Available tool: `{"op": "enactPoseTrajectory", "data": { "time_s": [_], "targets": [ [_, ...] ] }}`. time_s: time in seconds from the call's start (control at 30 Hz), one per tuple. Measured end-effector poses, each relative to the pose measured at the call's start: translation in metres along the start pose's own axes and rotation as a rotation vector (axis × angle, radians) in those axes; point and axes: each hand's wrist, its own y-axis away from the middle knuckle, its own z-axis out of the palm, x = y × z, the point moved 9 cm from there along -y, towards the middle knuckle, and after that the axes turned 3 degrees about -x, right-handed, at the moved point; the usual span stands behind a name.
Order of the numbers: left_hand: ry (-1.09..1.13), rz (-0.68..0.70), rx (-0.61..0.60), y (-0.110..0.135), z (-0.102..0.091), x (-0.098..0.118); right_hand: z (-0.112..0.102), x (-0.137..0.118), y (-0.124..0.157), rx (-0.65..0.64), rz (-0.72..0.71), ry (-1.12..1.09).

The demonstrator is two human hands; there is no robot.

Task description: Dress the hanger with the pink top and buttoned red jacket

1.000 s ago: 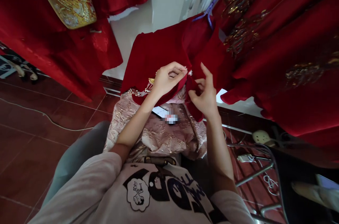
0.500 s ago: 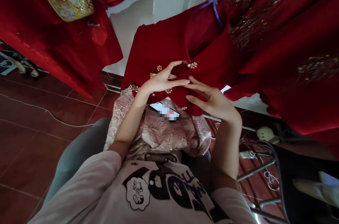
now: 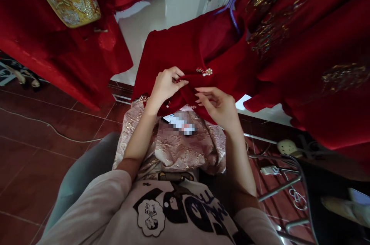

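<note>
A red garment (image 3: 176, 48) with pearl-and-gold beaded trim (image 3: 207, 71) hangs in front of me, its lower part over my lap. My left hand (image 3: 166, 85) pinches a fold of it between thumb and fingers, below the neckline. Just to the right, my right hand (image 3: 219, 107) is closed close to the same fold, thumb near the bent fingers; anything between the fingertips is too small to make out. Under the hands, a lit phone (image 3: 182, 122) lies on a shiny pink crinkled cloth (image 3: 185, 152) across my lap.
Red garments with gold embroidery hang at the left (image 3: 69, 2) and right (image 3: 306, 44). A black chair (image 3: 326, 191) with metal legs stands at the lower right, near a pale clog (image 3: 287, 147) and a white charger (image 3: 269, 170). A cable (image 3: 52, 126) crosses the tiled floor.
My left fingers, spread before, have closed on a fold of the red garment. My right hand has moved left and slightly up, its spread fingers now drawn together.
</note>
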Motion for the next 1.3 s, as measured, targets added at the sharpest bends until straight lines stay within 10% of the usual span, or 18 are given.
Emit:
{"op": "enactPoseTrajectory", "data": {
  "time_s": [0.23,0.4,0.73,0.97,1.3],
  "targets": [
    [0.333,-0.066,-0.561,0.02,0.026,0.006,0.021,0.016,-0.009,0.086,0.055,-0.062],
    [0.356,-0.008,-0.677,0.027,0.033,0.008,0.016,0.015,-0.009,0.094,0.047,-0.018],
    [0.241,-0.071,-0.317,0.015,0.005,0.003,0.019,0.024,-0.011,0.076,0.06,-0.035],
    [0.06,-0.177,0.056,0.008,-0.051,-0.044,0.013,0.024,-0.012,0.139,0.046,0.03],
    [0.095,-0.087,-0.033,0.0,-0.038,-0.041,0.046,0.03,-0.018,0.134,0.046,0.221]
  ]
}}
